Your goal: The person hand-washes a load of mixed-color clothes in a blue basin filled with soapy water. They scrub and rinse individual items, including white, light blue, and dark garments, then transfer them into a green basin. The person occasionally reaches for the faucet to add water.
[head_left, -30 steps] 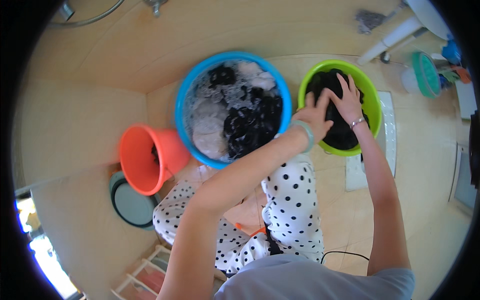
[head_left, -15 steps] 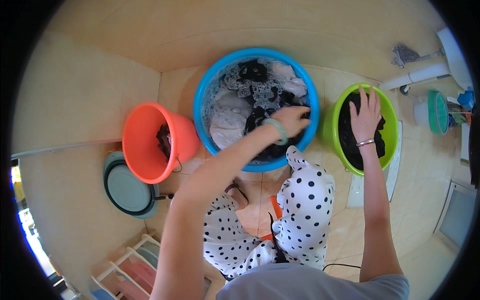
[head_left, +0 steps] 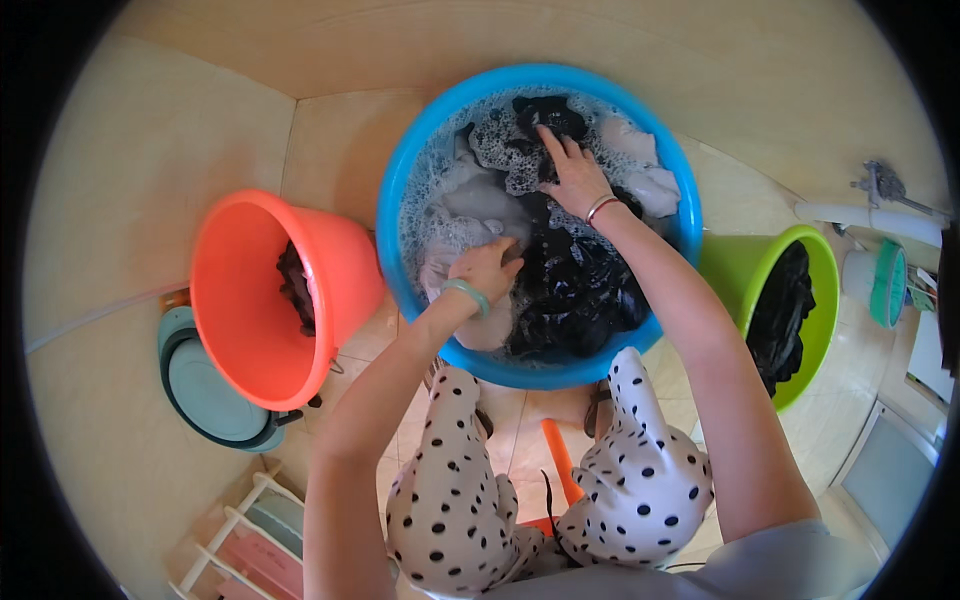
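A blue tub [head_left: 398, 160] holds soapy water with wet black clothes [head_left: 580, 290] and pale clothes [head_left: 478, 200]. Inside it, my left hand [head_left: 485, 272], with a pale green bangle at the wrist, rests on the pale clothes at the near left. Its fingers are bent and slightly apart, with nothing visibly gripped. My right hand [head_left: 578, 182], wearing a silver bracelet, lies over the black clothes farther back, fingers spread and holding nothing. Foam covers part of the water, and the clothes' lower parts are hidden.
To the left, an orange bucket [head_left: 250, 330] holds dark clothing [head_left: 296, 288]. A green bucket [head_left: 735, 268] with black clothing [head_left: 782, 320] leans at the right. Folded grey-green basins [head_left: 218, 390] and a white rack [head_left: 228, 530] stand lower left. A white pipe [head_left: 870, 218] runs along the right wall.
My right hand has moved left from the green bucket into the tub. My left hand has shifted from the black clothes to the pale ones. The green bucket now tilts more.
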A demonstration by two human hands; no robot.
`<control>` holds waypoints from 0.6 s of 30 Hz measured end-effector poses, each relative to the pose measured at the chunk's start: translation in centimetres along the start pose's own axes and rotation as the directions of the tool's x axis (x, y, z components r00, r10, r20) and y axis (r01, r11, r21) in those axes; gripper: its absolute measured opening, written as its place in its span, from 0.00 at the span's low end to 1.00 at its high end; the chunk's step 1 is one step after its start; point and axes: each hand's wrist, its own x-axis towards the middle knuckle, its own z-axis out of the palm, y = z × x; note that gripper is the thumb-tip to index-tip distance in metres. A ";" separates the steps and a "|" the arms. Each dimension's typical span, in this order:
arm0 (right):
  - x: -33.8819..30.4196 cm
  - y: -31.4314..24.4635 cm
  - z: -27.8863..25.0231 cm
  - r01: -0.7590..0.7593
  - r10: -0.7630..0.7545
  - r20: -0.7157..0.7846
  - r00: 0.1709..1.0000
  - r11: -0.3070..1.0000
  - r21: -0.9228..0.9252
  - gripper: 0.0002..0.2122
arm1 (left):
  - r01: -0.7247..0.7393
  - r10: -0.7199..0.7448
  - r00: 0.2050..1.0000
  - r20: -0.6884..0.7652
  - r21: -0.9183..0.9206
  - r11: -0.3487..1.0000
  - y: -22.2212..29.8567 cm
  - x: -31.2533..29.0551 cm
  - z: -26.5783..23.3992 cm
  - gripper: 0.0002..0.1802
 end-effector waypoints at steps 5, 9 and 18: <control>2.7 4.0 5.9 -0.146 0.174 -0.102 0.979 0.961 0.235 0.38 | 0.079 -0.156 0.988 -0.005 -0.848 0.525 -0.2 4.2 1.4 0.21; 1.4 0.0 6.0 -0.176 0.225 -0.093 0.970 0.911 0.372 0.27 | -0.014 -0.274 0.961 -0.028 -0.998 0.054 -0.7 5.8 1.3 0.31; -8.9 -11.3 -4.4 0.396 -0.315 -0.465 0.827 0.914 0.086 0.09 | -0.040 0.235 0.958 -0.165 -0.887 -0.460 1.8 6.8 -3.3 0.28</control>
